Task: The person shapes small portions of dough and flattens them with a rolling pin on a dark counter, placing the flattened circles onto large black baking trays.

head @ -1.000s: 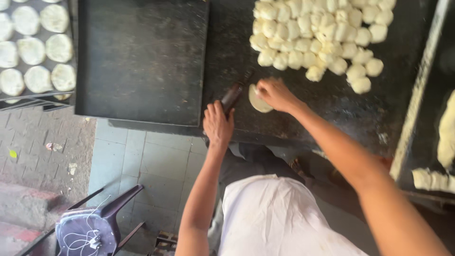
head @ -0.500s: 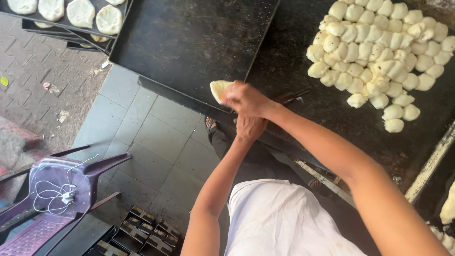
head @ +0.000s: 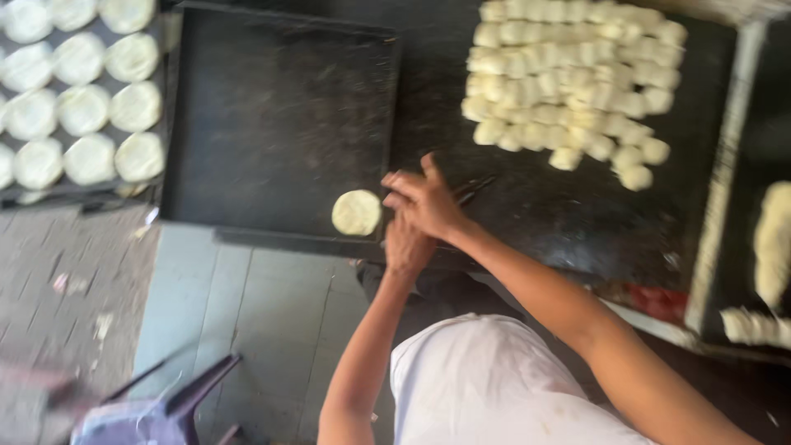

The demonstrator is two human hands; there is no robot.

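A flat round dough disc (head: 356, 213) lies at the near right corner of a black baking tray (head: 272, 124) that holds nothing else. My right hand (head: 424, 198) hovers just right of the disc with its fingers spread and nothing in them. My left hand (head: 406, 245) sits below it at the front edge of the dark counter (head: 560, 214), partly covered by the right hand, so its grip is hidden. A thin dark stick (head: 475, 188) shows on the counter just past my right hand.
A heap of several small dough balls (head: 568, 82) fills the back of the counter. At far left, another tray (head: 169, 33) carries rows of flattened discs (head: 82, 107). More dough (head: 773, 243) lies at the far right. A purple plastic chair (head: 156, 408) stands on the tiled floor below.
My right hand carried the dough disc left from the counter onto the black tray and let it go. The left hand stayed at the counter edge. The camera view swung about.
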